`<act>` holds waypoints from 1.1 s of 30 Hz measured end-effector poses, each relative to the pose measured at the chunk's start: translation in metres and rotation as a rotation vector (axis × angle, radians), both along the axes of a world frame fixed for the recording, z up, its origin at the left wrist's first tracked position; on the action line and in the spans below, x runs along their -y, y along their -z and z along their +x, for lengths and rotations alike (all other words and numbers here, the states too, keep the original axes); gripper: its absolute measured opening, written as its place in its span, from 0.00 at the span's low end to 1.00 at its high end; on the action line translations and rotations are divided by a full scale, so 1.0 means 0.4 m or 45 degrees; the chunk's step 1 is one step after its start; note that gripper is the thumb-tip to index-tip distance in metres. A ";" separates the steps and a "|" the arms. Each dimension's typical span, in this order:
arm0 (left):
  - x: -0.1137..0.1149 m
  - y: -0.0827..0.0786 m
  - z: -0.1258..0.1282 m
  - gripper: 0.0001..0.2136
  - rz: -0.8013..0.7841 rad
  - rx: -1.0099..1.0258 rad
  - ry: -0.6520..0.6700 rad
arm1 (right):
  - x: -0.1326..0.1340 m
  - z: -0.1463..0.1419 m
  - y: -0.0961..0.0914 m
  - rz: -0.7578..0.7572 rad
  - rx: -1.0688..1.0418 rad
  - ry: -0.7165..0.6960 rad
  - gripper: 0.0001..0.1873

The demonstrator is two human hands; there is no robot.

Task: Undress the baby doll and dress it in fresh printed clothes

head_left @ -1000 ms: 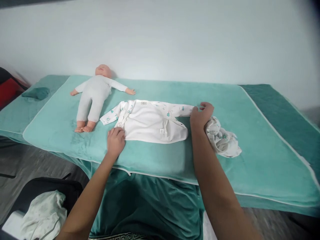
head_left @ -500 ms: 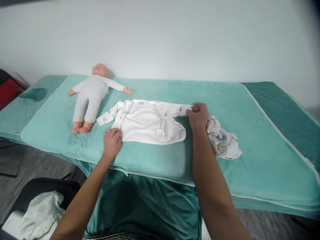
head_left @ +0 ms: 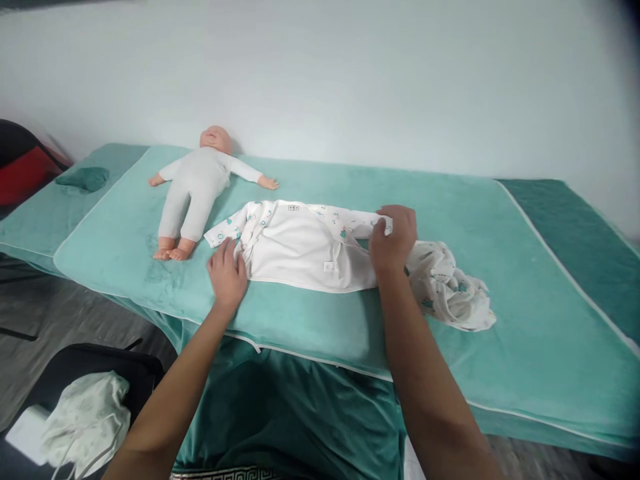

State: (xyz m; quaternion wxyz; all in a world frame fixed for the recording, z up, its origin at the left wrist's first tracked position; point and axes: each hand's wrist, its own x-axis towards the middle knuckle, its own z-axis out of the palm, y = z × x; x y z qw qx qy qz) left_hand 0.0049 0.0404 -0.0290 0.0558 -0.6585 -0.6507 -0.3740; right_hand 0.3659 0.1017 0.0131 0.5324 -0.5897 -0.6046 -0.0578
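A white baby shirt (head_left: 295, 247) with small printed figures on its sleeves lies spread open on the green bed cover (head_left: 310, 327). My right hand (head_left: 395, 237) pinches the cuff of the right-side sleeve between thumb and fingers. At the lower left corner of the shirt, my left hand (head_left: 227, 277) rests with its fingers apart, the thumb touching the cloth edge. Just beyond my right wrist lies a crumpled printed white garment (head_left: 453, 287), partly hidden by my arm. A baby doll (head_left: 197, 180) in white lies on its back at the left.
A small dark green cushion (head_left: 84, 179) is at the bed's left end. Below, a black chair (head_left: 100, 353) holds a pale green cloth bundle (head_left: 87, 417). Behind the bed rises a white wall (head_left: 320, 87). Something red (head_left: 27, 175) is at the far left.
My right hand has turned and now grips the sleeve cuff with the thumb on top. The left fingers have spread and slid slightly up. The whole view has shifted a little.
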 end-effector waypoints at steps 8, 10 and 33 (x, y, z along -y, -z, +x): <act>-0.006 -0.004 0.001 0.26 -0.106 -0.044 0.051 | -0.074 -0.401 -0.018 -0.738 0.554 -0.609 0.12; -0.007 -0.001 -0.002 0.26 -0.099 -0.012 0.061 | -0.087 -0.461 -0.012 -0.737 0.595 -0.590 0.14; 0.035 0.009 0.007 0.06 0.047 -0.182 0.104 | -0.204 -0.442 0.020 -0.821 -0.744 -0.753 0.26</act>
